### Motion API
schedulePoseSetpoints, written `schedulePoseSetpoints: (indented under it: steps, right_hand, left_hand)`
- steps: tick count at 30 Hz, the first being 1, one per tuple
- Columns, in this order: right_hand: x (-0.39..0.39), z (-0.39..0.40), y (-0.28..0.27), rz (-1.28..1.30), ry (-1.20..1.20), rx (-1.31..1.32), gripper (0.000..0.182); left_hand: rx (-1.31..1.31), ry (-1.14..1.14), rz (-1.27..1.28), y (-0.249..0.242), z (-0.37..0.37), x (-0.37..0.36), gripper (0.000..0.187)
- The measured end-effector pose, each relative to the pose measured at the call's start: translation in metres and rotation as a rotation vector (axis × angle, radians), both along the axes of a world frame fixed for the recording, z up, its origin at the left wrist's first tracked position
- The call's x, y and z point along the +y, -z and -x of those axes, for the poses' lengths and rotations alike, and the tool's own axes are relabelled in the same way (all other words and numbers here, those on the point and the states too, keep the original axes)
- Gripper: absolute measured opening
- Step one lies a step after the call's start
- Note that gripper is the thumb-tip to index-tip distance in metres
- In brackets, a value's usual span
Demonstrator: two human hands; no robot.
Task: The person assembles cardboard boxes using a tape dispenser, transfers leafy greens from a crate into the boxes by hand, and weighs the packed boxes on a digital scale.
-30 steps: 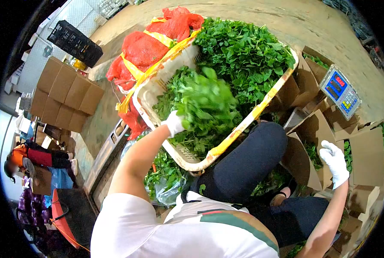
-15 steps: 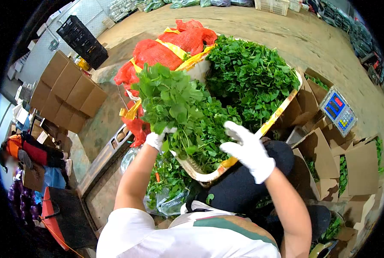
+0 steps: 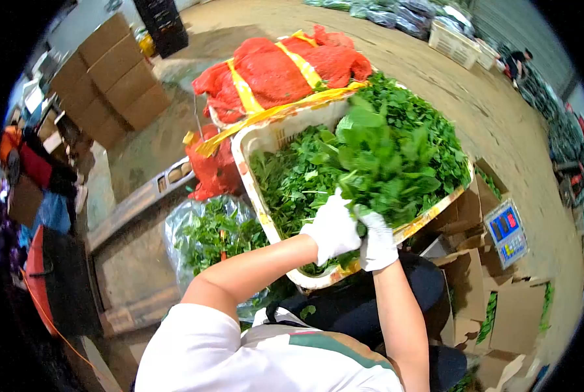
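Observation:
A bunch of leafy greens (image 3: 386,160) is held over a white crate (image 3: 249,189) that holds more greens (image 3: 292,176). My left hand (image 3: 334,230), in a white glove, closes round the stems at the bunch's lower end. Right beside it, my right hand (image 3: 375,240), also gloved, has its fingers curled against the same stems. The fingertips of both hands are partly hidden by leaves. Behind the crate lie red mesh sacks (image 3: 266,72) with yellow strips. A clear plastic bag (image 3: 181,228) with greens sits left of the crate.
Open cardboard boxes (image 3: 517,317) with greens stand at the right, by a digital scale (image 3: 506,234). Stacked cartons (image 3: 112,81) and a metal-edged frame (image 3: 132,209) are at the left. Two other people (image 3: 517,65) are far off, one right, one left.
The bunch has moved right over the crate with my left hand. My right hand, open before, has come in and closed at the stems. The view has turned.

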State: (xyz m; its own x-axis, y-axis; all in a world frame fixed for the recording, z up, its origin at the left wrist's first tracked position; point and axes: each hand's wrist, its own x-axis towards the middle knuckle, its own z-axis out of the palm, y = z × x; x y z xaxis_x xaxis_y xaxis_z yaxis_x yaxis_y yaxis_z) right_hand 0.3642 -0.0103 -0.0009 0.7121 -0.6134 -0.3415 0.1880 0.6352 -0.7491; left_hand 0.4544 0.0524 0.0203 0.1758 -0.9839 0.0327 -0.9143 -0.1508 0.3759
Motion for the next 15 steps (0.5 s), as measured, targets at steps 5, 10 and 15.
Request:
schedulePoseSetpoints:
  steps: [5,10,15]
  right_hand:
    - [-0.023,0.007,0.002,-0.177,0.114,-0.24,0.029]
    - [-0.046,0.014,-0.01,0.016,0.183,-0.252,0.025]
    - [-0.057,0.034,-0.043,0.077,0.376,-0.241,0.03]
  left_hand:
    - [0.102,-0.008,0.087,-0.034,0.011,0.008,0.085]
    - [0.637,0.232,0.508,-0.043,-0.03,0.028,0.064]
    - [1.366,-0.235,0.87,-0.04,-0.075,0.04,0.042]
